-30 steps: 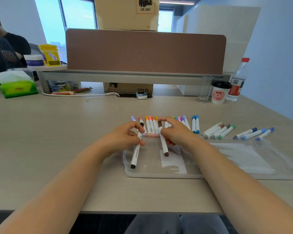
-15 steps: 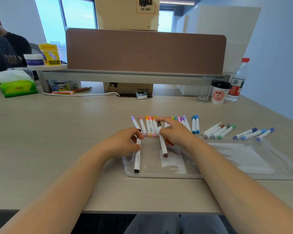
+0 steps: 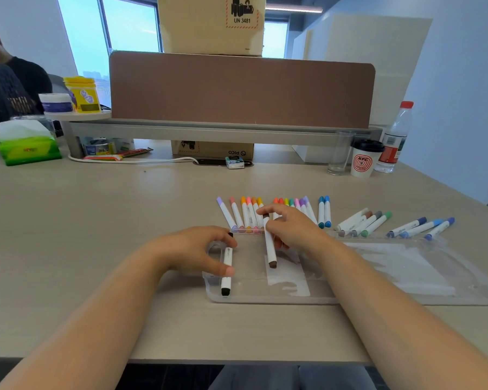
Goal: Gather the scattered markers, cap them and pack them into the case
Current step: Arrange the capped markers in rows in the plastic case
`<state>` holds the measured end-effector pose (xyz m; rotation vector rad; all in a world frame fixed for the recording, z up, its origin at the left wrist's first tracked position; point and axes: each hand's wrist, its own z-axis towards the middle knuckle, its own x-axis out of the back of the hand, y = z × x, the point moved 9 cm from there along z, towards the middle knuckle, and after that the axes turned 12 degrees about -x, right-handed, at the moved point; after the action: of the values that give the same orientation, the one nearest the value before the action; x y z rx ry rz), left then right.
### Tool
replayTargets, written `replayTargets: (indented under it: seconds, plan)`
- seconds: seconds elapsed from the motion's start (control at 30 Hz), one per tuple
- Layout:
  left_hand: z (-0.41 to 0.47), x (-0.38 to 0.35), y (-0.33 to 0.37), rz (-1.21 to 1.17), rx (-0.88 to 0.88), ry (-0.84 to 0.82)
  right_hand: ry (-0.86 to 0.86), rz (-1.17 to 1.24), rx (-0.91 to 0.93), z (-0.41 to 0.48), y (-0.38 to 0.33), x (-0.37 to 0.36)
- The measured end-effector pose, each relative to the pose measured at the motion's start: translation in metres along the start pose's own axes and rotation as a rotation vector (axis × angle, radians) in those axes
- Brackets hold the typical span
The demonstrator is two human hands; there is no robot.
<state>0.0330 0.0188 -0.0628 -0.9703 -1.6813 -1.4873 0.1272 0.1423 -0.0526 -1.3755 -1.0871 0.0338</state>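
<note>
Left hand (image 3: 192, 250) curls round a black-capped marker (image 3: 226, 284) at the left end of the clear plastic case (image 3: 265, 299), centre frame; right hand (image 3: 292, 230) pinches a brown-capped marker (image 3: 270, 247) over it. These look light, stiff and smooth — likely to roll, so best gripped mid-barrel. Other markers (image 3: 248, 215) lie just beyond the case.

pale wood desk (image 3: 124, 220), brown divider panel (image 3: 237, 91), bright window (image 3: 124, 32), blue-white wall (image 3: 457, 80).
</note>
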Motion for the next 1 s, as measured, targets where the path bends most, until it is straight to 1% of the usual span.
replayTargets:
  seconds: [0.2, 0.33, 0.47, 0.53, 0.63, 0.73, 0.87, 1.0]
  plan:
    - [-0.002, -0.005, 0.0, -0.023, -0.012, -0.066, -0.02, -0.004, -0.01, -0.003, -0.001, -0.001]
    - [-0.001, -0.007, 0.003, 0.099, -0.02, -0.128, -0.025, 0.003, -0.016, -0.006, -0.003, -0.002]
    - [-0.001, -0.011, -0.002, 0.109, -0.004, -0.147, -0.021, 0.003, -0.013, -0.008, -0.007, 0.0]
    - [-0.002, -0.013, -0.004, 0.073, -0.014, -0.156, -0.038, 0.073, -0.03, -0.01, -0.007, 0.002]
    - [-0.002, -0.013, -0.009, 0.04, -0.009, -0.155, -0.113, 0.198, -0.078, -0.015, -0.006, 0.002]
    - [-0.001, -0.011, -0.011, 0.044, -0.011, -0.12, -0.198, 0.247, -0.149, -0.019, -0.005, -0.001]
    - [-0.001, -0.007, -0.009, 0.045, -0.004, -0.083, -0.241, 0.167, -0.188, -0.027, -0.015, -0.007]
    - [-0.002, -0.01, -0.009, 0.046, -0.011, -0.105, -0.194, 0.068, -0.215, -0.028, -0.021, -0.016]
